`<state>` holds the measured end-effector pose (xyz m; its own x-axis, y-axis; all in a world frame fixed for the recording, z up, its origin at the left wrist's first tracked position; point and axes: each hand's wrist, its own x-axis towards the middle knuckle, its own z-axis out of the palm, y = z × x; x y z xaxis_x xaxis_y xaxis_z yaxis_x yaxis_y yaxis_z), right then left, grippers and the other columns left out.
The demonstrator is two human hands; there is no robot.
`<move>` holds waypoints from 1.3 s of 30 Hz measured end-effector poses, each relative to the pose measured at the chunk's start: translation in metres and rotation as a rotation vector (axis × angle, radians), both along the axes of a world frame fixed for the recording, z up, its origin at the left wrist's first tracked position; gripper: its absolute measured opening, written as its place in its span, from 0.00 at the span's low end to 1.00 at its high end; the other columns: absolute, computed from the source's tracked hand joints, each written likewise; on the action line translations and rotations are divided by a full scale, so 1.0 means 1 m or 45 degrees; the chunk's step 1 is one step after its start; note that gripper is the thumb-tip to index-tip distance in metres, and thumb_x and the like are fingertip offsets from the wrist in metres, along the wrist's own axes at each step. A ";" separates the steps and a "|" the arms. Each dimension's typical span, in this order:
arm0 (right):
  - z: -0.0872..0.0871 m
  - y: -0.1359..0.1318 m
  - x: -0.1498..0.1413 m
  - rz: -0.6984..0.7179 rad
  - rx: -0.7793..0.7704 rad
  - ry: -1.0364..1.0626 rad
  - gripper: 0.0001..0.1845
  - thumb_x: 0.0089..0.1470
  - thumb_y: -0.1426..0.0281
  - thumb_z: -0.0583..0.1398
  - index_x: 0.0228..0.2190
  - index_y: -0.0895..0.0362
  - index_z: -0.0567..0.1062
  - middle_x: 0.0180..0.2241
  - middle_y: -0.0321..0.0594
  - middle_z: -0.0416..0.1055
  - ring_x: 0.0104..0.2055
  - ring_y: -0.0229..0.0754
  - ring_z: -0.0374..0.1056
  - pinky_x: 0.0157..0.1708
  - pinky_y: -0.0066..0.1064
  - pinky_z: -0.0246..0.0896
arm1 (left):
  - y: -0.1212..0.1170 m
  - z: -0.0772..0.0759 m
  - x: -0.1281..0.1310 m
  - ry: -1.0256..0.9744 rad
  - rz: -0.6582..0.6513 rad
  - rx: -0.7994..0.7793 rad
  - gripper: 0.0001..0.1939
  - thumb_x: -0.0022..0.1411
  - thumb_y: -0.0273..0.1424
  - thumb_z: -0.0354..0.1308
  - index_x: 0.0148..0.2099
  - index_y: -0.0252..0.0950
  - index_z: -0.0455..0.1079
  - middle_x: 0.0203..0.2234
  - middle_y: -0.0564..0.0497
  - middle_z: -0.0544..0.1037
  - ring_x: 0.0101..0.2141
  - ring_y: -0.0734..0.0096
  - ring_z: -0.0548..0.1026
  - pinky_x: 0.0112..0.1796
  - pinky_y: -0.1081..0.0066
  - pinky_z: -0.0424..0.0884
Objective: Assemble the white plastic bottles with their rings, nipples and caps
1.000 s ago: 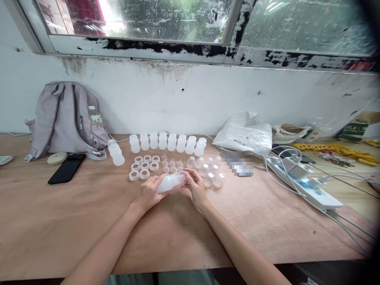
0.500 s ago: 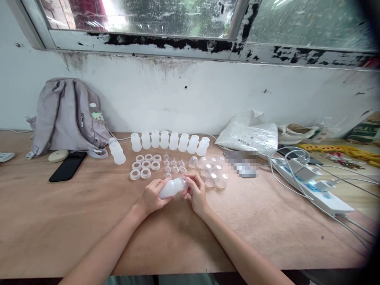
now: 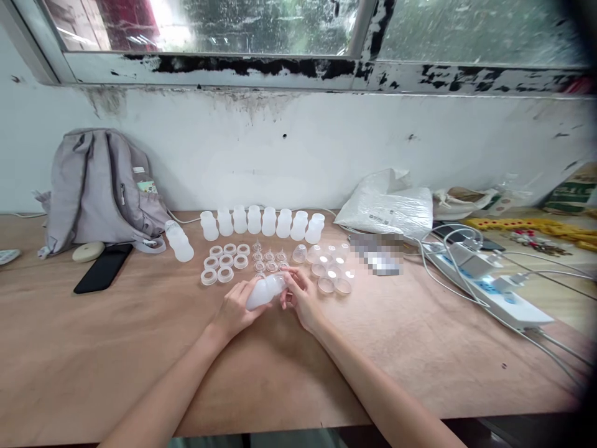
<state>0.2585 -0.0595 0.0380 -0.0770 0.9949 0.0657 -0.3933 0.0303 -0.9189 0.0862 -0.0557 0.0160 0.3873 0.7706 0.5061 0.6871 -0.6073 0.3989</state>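
The white bottle (image 3: 261,295) was tipped over just above the table (image 3: 252,373), with the left hand (image 3: 236,309) wrapped around its body. The right hand (image 3: 305,305) was close by, its fingers at the see-through neck end; I could not tell how tightly they gripped. It looked like the step was working on that end. The next bit seemed to need a still left hand and soft, careful right fingers.

Near the bottle sat small clear tips (image 3: 269,257), then rings (image 3: 226,280) on one side and clear cups (image 3: 326,285) on the other. Eight more bottles (image 3: 254,221) stood behind.

Half a second earlier, the right fingers looked more bunched up. The rings and the row had stayed put.
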 end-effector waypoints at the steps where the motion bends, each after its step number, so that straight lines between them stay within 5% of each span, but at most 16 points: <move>1: 0.001 0.002 0.002 0.065 -0.026 0.055 0.15 0.48 0.61 0.57 0.38 0.53 0.67 0.21 0.30 0.64 0.16 0.31 0.59 0.14 0.23 0.57 | 0.000 0.001 0.001 -0.016 0.007 -0.032 0.28 0.54 0.44 0.52 0.54 0.37 0.55 0.39 0.46 0.70 0.39 0.62 0.69 0.40 0.66 0.66; 8: -0.001 0.009 0.003 0.295 -0.165 0.322 0.19 0.50 0.60 0.53 0.45 0.48 0.64 0.41 0.37 0.64 0.23 0.32 0.64 0.19 0.28 0.63 | -0.003 0.009 0.014 -0.340 -0.101 -0.372 0.26 0.61 0.37 0.42 0.59 0.37 0.41 0.54 0.42 0.55 0.55 0.63 0.54 0.51 0.63 0.54; 13: -0.004 0.014 0.010 0.160 -0.120 0.210 0.18 0.49 0.61 0.54 0.42 0.52 0.67 0.39 0.39 0.65 0.21 0.32 0.63 0.19 0.28 0.63 | -0.003 0.006 0.008 -0.522 -0.051 -0.563 0.21 0.55 0.36 0.51 0.49 0.37 0.51 0.44 0.45 0.65 0.45 0.63 0.65 0.44 0.64 0.62; 19: -0.005 0.018 0.015 0.045 -0.084 0.149 0.15 0.47 0.63 0.57 0.37 0.55 0.70 0.33 0.38 0.66 0.19 0.31 0.62 0.18 0.26 0.62 | 0.000 -0.002 0.007 -0.643 0.180 -0.528 0.24 0.45 0.37 0.60 0.41 0.37 0.52 0.39 0.47 0.67 0.39 0.63 0.69 0.39 0.64 0.64; 25: -0.003 0.018 0.017 -0.125 -0.073 0.142 0.15 0.43 0.63 0.60 0.35 0.55 0.69 0.31 0.35 0.65 0.19 0.30 0.62 0.16 0.24 0.61 | -0.009 -0.003 0.012 -0.632 0.188 -0.293 0.44 0.40 0.37 0.64 0.55 0.39 0.43 0.51 0.40 0.57 0.52 0.57 0.59 0.48 0.59 0.57; 28: -0.003 0.018 0.018 -0.169 -0.081 0.139 0.16 0.41 0.62 0.61 0.34 0.55 0.69 0.30 0.34 0.65 0.19 0.30 0.62 0.15 0.24 0.61 | -0.012 0.018 0.007 -0.545 0.246 -0.083 0.42 0.45 0.39 0.61 0.57 0.39 0.42 0.53 0.40 0.54 0.54 0.58 0.54 0.50 0.59 0.55; 32: -0.005 0.019 0.019 -0.187 -0.147 0.123 0.16 0.39 0.63 0.62 0.32 0.56 0.69 0.29 0.34 0.65 0.18 0.30 0.61 0.14 0.23 0.60 | -0.005 0.063 -0.005 -0.316 0.152 0.100 0.28 0.50 0.39 0.57 0.52 0.41 0.54 0.47 0.47 0.65 0.49 0.62 0.62 0.48 0.62 0.58; 39: -0.007 0.021 0.021 -0.203 -0.168 0.126 0.17 0.36 0.63 0.63 0.31 0.56 0.69 0.27 0.33 0.65 0.17 0.30 0.61 0.13 0.23 0.59 | 0.029 0.104 -0.022 0.038 0.042 0.012 0.13 0.51 0.39 0.55 0.38 0.39 0.67 0.34 0.50 0.74 0.39 0.64 0.68 0.40 0.66 0.64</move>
